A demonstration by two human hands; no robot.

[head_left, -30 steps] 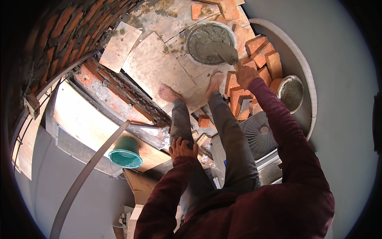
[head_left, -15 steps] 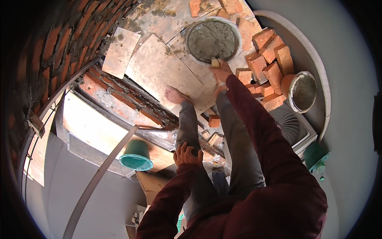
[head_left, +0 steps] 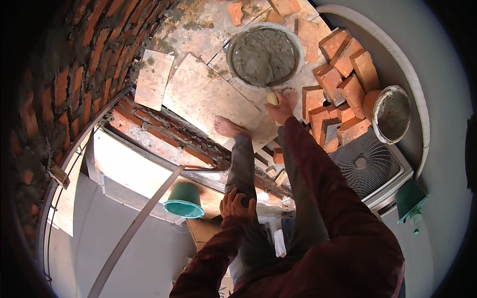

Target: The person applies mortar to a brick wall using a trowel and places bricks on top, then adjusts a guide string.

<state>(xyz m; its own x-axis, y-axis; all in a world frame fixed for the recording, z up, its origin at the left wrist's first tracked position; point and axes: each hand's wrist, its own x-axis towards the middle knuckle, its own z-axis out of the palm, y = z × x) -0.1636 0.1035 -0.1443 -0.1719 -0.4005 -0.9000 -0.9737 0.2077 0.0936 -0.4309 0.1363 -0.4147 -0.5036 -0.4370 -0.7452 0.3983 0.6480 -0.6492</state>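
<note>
My right hand (head_left: 281, 110) grips the pale wooden handle of a trowel (head_left: 272, 98) at the near rim of a round tub (head_left: 300, 53). Grey wet mortar (head_left: 263, 54) fills the tub and hides the trowel's blade. My left hand (head_left: 237, 204) lies on my left knee with its fingers spread and nothing in it. Both my bare feet stand between the tub and my hands, the left one on a pale board (head_left: 208, 94).
Loose orange bricks (head_left: 353, 94) are heaped right of the tub, beside an orange bucket (head_left: 392, 114) with mortar inside. A fan unit (head_left: 362, 161) stands nearer. Along the left rises a brick wall (head_left: 74, 84). Green buckets (head_left: 184, 198) hang low on either side.
My right hand has drawn the trowel slightly nearer, and the mortar's surface has changed shape. The whole view has shifted a little. My left hand stays on the knee.
</note>
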